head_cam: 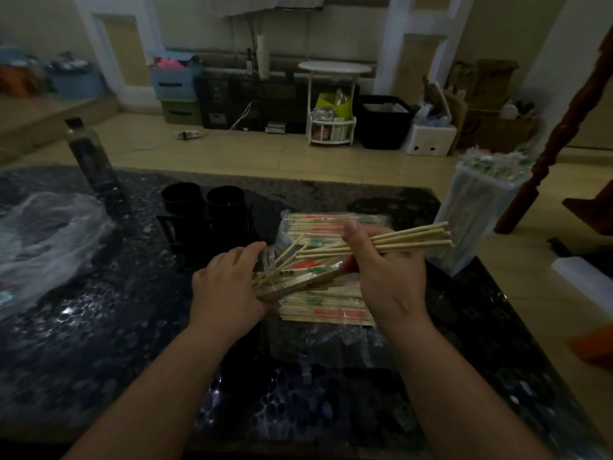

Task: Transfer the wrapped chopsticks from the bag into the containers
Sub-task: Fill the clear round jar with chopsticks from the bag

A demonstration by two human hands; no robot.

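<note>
A pile of wrapped chopsticks (326, 308) in a clear bag lies at the middle of the dark table (99, 343). My right hand (388, 277) grips a bundle of chopsticks (408, 240) that sticks out to the right above the pile. My left hand (229, 287) holds the left end of another wrapped bundle (292, 280), fingers curled round it. Two black round containers (205, 200) in a black stand sit behind my left hand. A clear container (477, 210) full of wrapped chopsticks stands at the table's right edge.
A crumpled clear plastic bag (43, 237) lies at the left of the table. A dark bottle (88, 154) stands at the back left. A wooden post (560, 134) rises at the right. Floor, boxes and a small white shelf lie beyond the table.
</note>
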